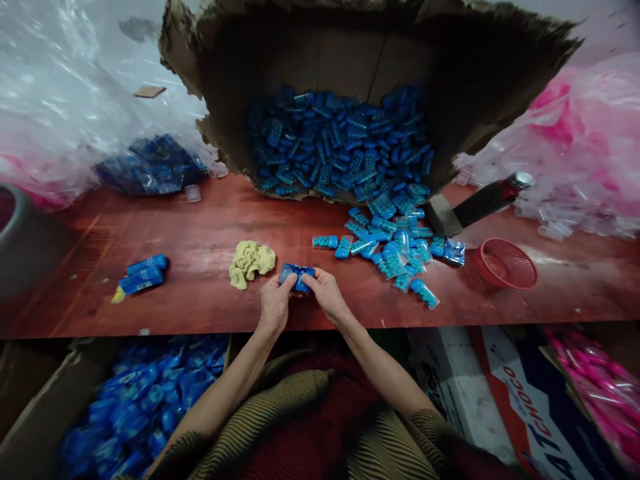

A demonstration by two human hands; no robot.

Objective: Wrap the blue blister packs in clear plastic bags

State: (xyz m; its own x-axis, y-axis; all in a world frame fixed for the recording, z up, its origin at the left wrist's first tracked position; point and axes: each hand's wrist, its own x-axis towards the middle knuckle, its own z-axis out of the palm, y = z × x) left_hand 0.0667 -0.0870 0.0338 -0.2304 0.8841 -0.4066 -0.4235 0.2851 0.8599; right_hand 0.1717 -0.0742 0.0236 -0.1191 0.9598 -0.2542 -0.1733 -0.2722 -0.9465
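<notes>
Between my two hands, just above the front part of the red table, is a small shiny blue packet. My left hand pinches its left end, and my right hand grips the right end, both thumbs on top. A crumpled yellow cloth lies just left of the packet. Two blue wrapped pieces rest farther left, beside a scrap of yellow. To the right spreads a loose pile of clear-ended blue containers with small blue balls showing inside.
A torn cardboard box lies open toward me, spilling blue containers. Right of it are a dark cylindrical tool and a red basket. Below the table edge, a box of blue pieces sits left, pink pieces right.
</notes>
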